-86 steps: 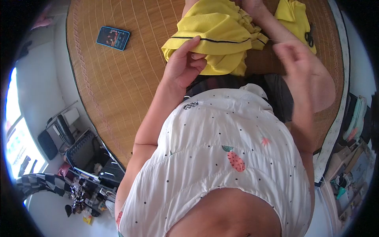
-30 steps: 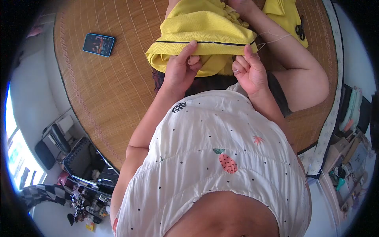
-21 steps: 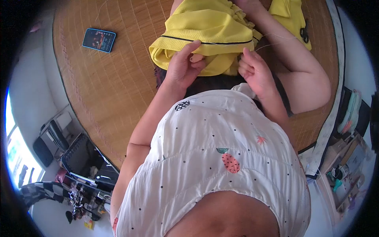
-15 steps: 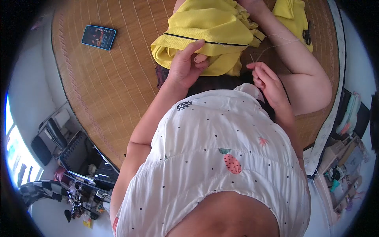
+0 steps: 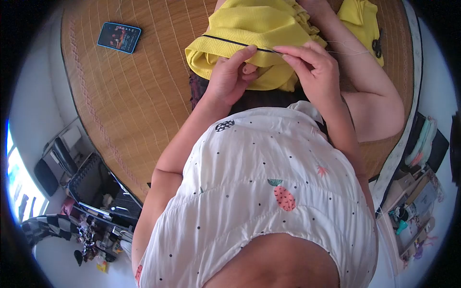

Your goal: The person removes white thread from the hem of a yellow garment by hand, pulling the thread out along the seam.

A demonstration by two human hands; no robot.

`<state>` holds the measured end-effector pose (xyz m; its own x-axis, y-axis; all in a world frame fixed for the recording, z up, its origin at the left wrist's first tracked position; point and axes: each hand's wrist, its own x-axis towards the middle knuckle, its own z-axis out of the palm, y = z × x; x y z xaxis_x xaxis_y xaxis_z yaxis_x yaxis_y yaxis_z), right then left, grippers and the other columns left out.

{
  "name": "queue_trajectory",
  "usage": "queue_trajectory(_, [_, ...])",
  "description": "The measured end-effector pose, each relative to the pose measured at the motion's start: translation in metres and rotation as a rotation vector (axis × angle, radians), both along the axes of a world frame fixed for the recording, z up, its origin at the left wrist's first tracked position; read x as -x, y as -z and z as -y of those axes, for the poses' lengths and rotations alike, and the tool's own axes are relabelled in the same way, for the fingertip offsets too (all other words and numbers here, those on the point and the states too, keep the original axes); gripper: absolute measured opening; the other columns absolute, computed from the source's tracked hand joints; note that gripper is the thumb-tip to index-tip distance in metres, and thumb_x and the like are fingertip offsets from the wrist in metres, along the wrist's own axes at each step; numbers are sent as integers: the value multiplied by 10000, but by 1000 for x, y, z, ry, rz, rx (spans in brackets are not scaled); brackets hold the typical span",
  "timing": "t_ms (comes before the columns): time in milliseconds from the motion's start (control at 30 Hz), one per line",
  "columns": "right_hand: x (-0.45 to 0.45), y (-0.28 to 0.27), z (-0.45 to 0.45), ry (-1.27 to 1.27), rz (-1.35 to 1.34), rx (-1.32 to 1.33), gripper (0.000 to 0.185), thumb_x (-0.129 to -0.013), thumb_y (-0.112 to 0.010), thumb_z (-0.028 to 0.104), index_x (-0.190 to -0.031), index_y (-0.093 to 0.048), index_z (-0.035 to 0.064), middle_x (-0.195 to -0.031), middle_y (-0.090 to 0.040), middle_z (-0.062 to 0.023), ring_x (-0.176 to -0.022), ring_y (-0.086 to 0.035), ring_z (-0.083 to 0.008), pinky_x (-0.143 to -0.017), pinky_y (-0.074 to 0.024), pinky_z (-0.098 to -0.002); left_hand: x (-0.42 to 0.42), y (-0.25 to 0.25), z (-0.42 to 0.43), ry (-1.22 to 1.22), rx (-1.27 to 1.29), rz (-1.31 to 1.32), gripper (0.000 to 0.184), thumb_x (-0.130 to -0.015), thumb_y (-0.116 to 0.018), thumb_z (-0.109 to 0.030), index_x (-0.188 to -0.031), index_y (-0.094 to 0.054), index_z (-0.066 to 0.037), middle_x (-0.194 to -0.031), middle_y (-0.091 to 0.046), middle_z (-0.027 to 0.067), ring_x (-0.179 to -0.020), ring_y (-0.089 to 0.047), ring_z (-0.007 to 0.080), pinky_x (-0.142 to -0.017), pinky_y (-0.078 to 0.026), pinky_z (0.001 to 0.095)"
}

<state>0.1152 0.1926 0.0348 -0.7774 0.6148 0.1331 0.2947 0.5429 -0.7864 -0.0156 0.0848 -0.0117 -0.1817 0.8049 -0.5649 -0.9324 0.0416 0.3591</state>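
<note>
Yellow cloth (image 5: pixel 261 24), bunched beside the bent leg (image 5: pixel 372 110), its dark stripe (image 5: pixel 225 41) running between both hands.
On my feed the left hand (image 5: pixel 231 77) is nearly closed, pinching the folded edge with thumb above and fingers curled beneath; the right hand (image 5: pixel 314 67) has thumb and forefinger almost meeting at the stripe, though I can't tell what they grip. I'd want that stretch flat and lightly taut, the fingertips working close to the stripe, and the pale thread (image 5: pixel 357 53) loose, without snagging.
</note>
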Motion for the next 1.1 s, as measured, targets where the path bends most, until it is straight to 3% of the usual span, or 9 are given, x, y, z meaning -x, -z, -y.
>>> queue_trajectory(833, [0,6,-4,-36,56,-13,201,-739,-594,41,-906,-659,132,-620,-439,-69,-543,-466,-191,-512,-396,-283,2,5,1,6,-75,-6,105,-819,-544,-106,-907,-499,-72,-670,-485,-30,-461,-342,25,-397,-260,154])
queue_trajectory(933, [0,5,-4,-47,79,-13,227,-759,-585,5,-948,-656,108,-638,-412,-17,-564,-407,-105,-517,-350,-205,0,2,0,-14,-39,-36,97,-820,-542,-106,-900,-500,-73,-668,-482,-31,-455,-338,29,-397,-256,156])
queue_trajectory(1100, [1,4,-3,-41,87,-38,218,-755,-583,2,-932,-657,105,-635,-430,-30,-562,-428,-122,-518,-368,-218,0,4,0,-36,-10,-71,91,-813,-550,-86,-886,-499,-70,-662,-478,-29,-460,-348,35,-400,-258,168])
